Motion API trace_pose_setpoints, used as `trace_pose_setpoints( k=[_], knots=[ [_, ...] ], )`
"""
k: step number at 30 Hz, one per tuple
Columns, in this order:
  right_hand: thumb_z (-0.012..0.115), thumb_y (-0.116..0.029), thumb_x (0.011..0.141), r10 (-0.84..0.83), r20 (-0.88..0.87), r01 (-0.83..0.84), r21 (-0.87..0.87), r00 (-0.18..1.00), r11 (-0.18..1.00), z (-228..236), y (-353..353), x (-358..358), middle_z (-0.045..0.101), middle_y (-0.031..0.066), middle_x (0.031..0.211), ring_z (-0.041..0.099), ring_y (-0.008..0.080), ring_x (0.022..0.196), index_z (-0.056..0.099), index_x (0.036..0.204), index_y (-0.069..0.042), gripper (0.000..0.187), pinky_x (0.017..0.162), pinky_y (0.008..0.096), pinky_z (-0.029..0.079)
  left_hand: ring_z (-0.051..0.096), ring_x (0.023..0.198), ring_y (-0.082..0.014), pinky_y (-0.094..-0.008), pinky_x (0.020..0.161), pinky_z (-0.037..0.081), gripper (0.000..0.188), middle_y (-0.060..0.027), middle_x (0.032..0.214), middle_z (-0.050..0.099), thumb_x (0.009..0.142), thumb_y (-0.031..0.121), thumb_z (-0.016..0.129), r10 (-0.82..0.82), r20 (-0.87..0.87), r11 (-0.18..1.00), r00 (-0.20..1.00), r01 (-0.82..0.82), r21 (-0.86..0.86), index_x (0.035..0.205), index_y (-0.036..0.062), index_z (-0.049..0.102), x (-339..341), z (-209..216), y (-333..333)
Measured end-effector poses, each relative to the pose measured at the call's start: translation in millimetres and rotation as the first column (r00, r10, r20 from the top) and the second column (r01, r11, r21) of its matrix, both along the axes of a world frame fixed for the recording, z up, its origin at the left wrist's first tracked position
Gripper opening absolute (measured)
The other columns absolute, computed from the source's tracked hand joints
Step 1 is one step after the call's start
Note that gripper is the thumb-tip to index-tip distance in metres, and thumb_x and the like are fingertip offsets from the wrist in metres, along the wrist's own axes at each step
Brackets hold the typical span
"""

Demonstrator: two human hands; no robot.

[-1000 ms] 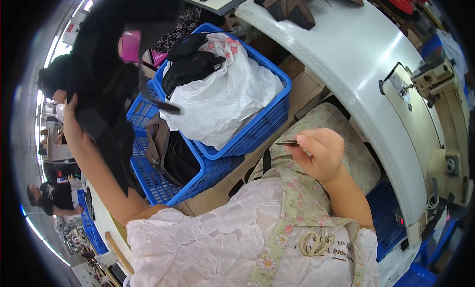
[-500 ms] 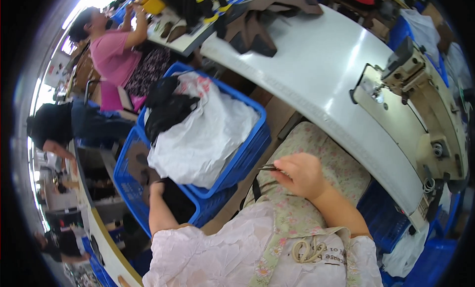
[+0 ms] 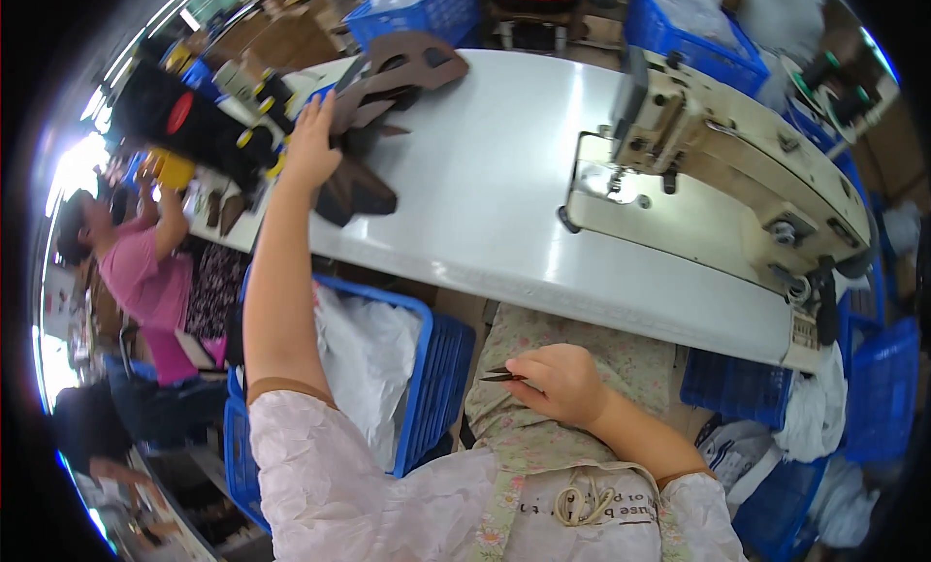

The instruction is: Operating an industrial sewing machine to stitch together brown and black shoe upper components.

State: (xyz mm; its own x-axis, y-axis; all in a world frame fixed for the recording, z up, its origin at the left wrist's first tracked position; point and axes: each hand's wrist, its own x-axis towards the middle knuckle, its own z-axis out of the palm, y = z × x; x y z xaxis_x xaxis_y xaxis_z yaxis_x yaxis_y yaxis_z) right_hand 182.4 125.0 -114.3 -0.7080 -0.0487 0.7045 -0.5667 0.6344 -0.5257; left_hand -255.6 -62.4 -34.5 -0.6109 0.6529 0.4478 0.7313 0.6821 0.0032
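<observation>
My left hand (image 3: 312, 147) is stretched out at the table's far left, fingers extended and flat, over the edge of several brown cut pieces (image 3: 418, 62). These dark brown shoe-upper-like shapes overlap in a loose pile on the white sewing table (image 3: 485, 164); whether the fingertips touch them I cannot tell. Over my lap, my right hand (image 3: 561, 383) is closed on small dark thread snips (image 3: 501, 375), their two pointed blades poking out to the left. To the right on the table stands a cream industrial sewing machine (image 3: 747, 164).
Below the table's left side, stacked blue baskets (image 3: 441, 387) hold a white plastic bag (image 3: 364, 349). Black and yellow thread cones (image 3: 274, 92) stand beyond my left hand. A person in pink (image 3: 145, 276) works at the left. More blue crates (image 3: 417, 19) sit behind the table.
My left hand has left the blue basket and reached up to the brown pieces on the table. The view has swung toward the table and machine. My right hand still grips the snips.
</observation>
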Motion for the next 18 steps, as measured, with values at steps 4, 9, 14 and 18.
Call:
trace_pose_setpoints(
  k=[4, 9, 14, 18],
  knots=[
    [0.082, -0.014, 0.075, -0.109, 0.060, 0.110, -0.011, 0.992, 0.994, -2.1, 16.4, 15.5, 0.070, 0.0086, 0.084, 0.065, 0.0262, 0.064, 0.061, 0.104, -0.007, 0.036, 0.054, 0.0358, 0.050, 0.037, 0.139, -0.0390, -0.0430, 0.116, 0.032, 0.092, -0.0189, 0.149, 0.042, 0.062, 0.002, 0.065, 0.036, 0.307, 0.982, 0.951, 0.023, -0.189, 0.149, 0.0122, 0.038, -35.9, 19.8, 23.7],
    [0.079, -0.016, 0.079, -0.182, 0.066, 0.185, -0.057, 0.981, 0.981, -9.2, 25.2, 28.3, 0.069, 0.0068, 0.085, 0.065, 0.0233, 0.065, 0.062, 0.108, -0.006, 0.035, 0.055, 0.0336, 0.051, 0.048, 0.129, -0.0308, -0.0382, 0.112, 0.033, 0.077, -0.0151, 0.134, 0.055, 0.063, 0.009, 0.071, -0.062, 0.551, 0.988, 0.832, 0.128, -0.082, 0.136, 0.0037, 0.050, -63.8, 62.4, 28.4],
    [0.078, -0.016, 0.079, -0.243, 0.048, 0.247, -0.102, 0.969, 0.964, -6.7, 26.8, 29.8, 0.069, 0.0064, 0.087, 0.065, 0.0234, 0.065, 0.062, 0.108, -0.006, 0.034, 0.055, 0.0338, 0.051, 0.058, 0.114, -0.0244, -0.0327, 0.104, 0.038, 0.051, -0.0115, 0.118, 0.064, 0.079, 0.015, 0.067, -0.256, 0.560, 0.856, 0.788, -0.084, 0.510, 0.127, 0.0015, 0.056, -85.4, 78.3, 50.7],
    [0.079, -0.010, 0.073, -0.276, 0.088, 0.283, -0.072, 0.957, 0.956, -4.4, 34.3, 34.7, 0.070, 0.0092, 0.094, 0.068, 0.0249, 0.072, 0.063, 0.110, -0.006, 0.040, 0.060, 0.0334, 0.054, 0.062, 0.111, -0.0232, -0.0317, 0.099, 0.044, 0.049, -0.0106, 0.111, 0.067, 0.072, -0.010, 0.050, -0.477, -0.169, 0.749, 0.862, 0.500, 0.435, 0.117, 0.0018, 0.063, -81.1, 125.4, 53.9]
  ],
)
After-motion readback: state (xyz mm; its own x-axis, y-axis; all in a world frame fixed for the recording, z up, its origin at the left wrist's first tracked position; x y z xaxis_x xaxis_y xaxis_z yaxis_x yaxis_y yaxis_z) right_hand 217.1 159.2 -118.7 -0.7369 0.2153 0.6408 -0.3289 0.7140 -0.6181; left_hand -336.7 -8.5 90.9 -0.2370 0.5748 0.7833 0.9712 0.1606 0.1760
